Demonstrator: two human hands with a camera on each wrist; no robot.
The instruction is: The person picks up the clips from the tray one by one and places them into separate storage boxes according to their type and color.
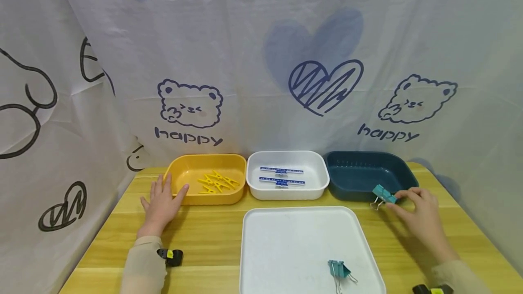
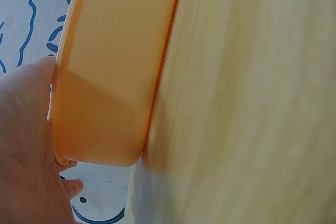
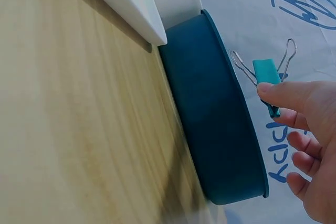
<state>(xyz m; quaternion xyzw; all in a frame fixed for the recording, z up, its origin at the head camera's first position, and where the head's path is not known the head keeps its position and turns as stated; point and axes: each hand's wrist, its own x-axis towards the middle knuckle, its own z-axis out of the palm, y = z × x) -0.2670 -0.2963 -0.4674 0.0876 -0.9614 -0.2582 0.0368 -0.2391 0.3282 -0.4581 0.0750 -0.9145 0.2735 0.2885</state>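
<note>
In the head view my right hand (image 1: 422,217) pinches a teal binder clip (image 1: 384,193) between thumb and forefinger, above the front rim of the dark blue bin (image 1: 351,190). The right wrist view shows the clip (image 3: 266,72) with both wire handles spread out. A second teal binder clip (image 1: 339,268) lies on the white tray (image 1: 265,235). At the left, my left hand (image 1: 161,203) touches the left end of the yellow bin (image 1: 180,199), fingers spread along its rim. Several yellow clothespins (image 1: 218,183) lie in that bin.
Between the two coloured bins stands a white bin (image 1: 257,192) holding two blue-and-white bar clips (image 1: 282,181). All three bins stand in a row on the wooden table (image 1: 204,239). A printed white curtain (image 1: 245,80) hangs behind them.
</note>
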